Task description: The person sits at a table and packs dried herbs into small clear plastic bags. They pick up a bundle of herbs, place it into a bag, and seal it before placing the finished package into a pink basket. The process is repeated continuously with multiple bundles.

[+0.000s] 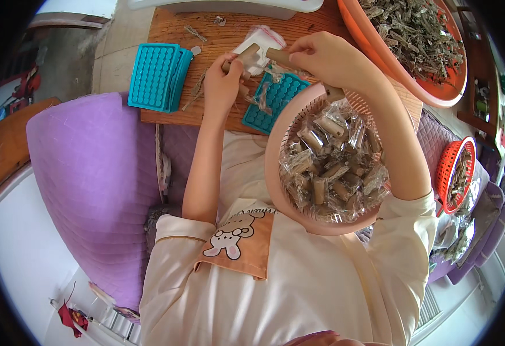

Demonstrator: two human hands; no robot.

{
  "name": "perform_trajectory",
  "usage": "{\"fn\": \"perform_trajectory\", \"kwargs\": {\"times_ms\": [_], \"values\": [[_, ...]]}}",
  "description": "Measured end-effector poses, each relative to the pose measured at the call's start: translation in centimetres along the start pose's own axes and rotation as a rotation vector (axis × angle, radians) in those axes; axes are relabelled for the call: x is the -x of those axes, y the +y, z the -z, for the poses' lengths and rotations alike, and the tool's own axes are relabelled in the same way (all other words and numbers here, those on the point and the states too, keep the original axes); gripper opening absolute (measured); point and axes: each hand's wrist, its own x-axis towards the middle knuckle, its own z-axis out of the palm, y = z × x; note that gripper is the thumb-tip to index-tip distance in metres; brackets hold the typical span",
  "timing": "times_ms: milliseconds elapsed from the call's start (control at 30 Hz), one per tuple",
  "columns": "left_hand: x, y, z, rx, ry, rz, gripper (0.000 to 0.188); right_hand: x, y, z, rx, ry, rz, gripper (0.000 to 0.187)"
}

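Over the wooden table (169,26), my left hand (222,81) is closed on a short brown roll (249,53). Another brown roll (277,56) is pinched in the fingers of my right hand (320,53), its end close to the first. Clear plastic bags (268,38) with a red stripe lie just beyond the two rolls. Below my hands sits a teal tray with round cells (269,109), and crumpled clear wrappers partly cover it. A pink basket (275,173) full of brown rolls in clear wrap stands under my right forearm.
A stack of teal trays (155,76) stands at the table's left edge. An orange basin (390,75) of dried plant pieces is at the far right, with a white container (229,6) at the back. A red basket (443,173) of rolls rests on the right. Purple quilted seating (91,173) borders the left.
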Motion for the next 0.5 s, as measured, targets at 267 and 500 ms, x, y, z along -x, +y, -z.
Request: {"fn": "perform_trajectory", "kwargs": {"times_ms": [267, 500], "values": [[1.0, 2.2, 0.3, -0.597, 0.063, -0.358, 0.039, 8.3, 2.6, 3.5, -0.360, 0.027, 0.106, 0.035], [7.9, 11.3, -0.4, -0.318, -0.275, -0.354, 0.028, 15.9, 7.5, 1.7, -0.148, 0.098, -0.211, 0.033]]}}
